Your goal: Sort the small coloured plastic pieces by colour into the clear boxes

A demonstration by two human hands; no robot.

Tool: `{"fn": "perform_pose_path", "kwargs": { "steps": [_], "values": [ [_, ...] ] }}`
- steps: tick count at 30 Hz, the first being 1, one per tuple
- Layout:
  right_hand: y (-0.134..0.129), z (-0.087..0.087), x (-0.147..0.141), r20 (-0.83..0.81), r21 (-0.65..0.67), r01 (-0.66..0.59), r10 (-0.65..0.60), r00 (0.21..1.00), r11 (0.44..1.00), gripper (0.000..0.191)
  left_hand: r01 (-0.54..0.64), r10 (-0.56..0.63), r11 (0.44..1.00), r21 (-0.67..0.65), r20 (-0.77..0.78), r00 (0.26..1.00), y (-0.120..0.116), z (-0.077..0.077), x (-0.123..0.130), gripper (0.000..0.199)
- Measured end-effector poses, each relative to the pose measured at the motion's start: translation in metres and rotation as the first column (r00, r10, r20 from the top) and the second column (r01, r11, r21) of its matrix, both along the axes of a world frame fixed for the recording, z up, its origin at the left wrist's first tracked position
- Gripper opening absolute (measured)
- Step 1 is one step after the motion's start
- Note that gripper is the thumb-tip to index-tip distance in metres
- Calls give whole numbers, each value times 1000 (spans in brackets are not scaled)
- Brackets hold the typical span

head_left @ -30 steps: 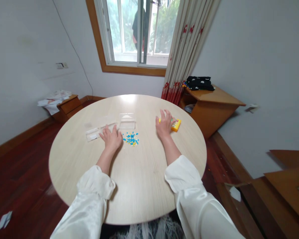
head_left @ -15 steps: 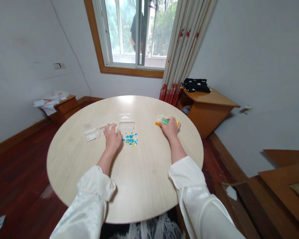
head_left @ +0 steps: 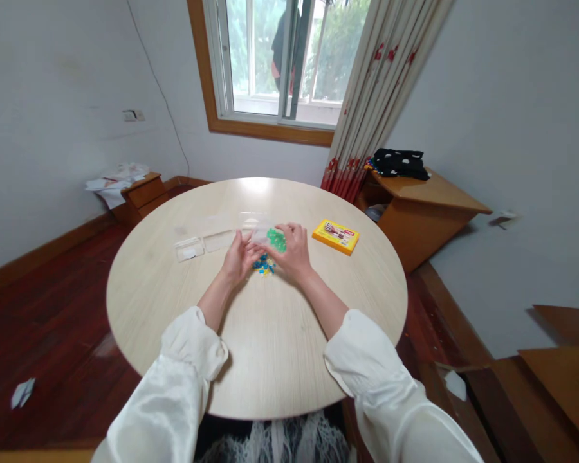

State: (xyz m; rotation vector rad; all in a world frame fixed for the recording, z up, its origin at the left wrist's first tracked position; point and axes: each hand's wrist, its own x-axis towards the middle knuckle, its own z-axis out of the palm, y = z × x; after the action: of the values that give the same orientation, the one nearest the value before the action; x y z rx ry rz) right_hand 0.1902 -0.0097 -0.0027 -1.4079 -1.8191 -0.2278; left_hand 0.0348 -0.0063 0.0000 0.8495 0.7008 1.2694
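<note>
My right hand [head_left: 293, 254] grips a small clear plastic box [head_left: 276, 239] with green pieces inside, above the middle of the table. My left hand [head_left: 238, 259] is at the box's left end, palm turned partly up and fingers stretched towards it; whether they touch the box is unclear. Below the hands lies a pile of tiny blue and yellow building pieces [head_left: 264, 264], partly hidden by them. Clear plastic cases [head_left: 190, 249] lie on the table to the left. To the right of my right hand, a flat yellow box [head_left: 336, 236] with a printed picture lies on the table.
The round pale wooden table [head_left: 270, 360] stands before me. Behind it are a window [head_left: 280, 64] and a curtain [head_left: 367, 83]. A wooden cabinet [head_left: 415, 212] with black cloth [head_left: 400, 164] on top is at right; a low drawer unit [head_left: 147, 196] is at left.
My right hand has lifted the clear box with green pieces off the yellow box and brought it left. My left hand has moved from the clear cases towards it, turning palm up.
</note>
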Motion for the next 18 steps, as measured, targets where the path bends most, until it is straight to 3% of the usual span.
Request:
{"fn": "perform_pose_path", "kwargs": {
  "steps": [2, 5, 12, 18],
  "values": [
    [-9, 0, -21, 71, -40, -92, 95, 993, 995, 51, 168, -152, 981, -94, 157, 976, -4, 5, -1, 57],
    [-14, -3, -33, 92, -51, -151, 156, 984, 987, 56, 258, -202, 950, -178, 279, 939, -7, 10, -7, 62],
    [-2, -13, -34, 125, -45, -256, 260, 958, 966, 53, 185, -80, 951, -249, 379, 922, 0, 12, -9, 47],
    [6, -23, -34, 126, -66, -314, 320, 939, 947, 58, 200, -62, 935, -294, 419, 906, 0, 12, -7, 44]
  ]
}}
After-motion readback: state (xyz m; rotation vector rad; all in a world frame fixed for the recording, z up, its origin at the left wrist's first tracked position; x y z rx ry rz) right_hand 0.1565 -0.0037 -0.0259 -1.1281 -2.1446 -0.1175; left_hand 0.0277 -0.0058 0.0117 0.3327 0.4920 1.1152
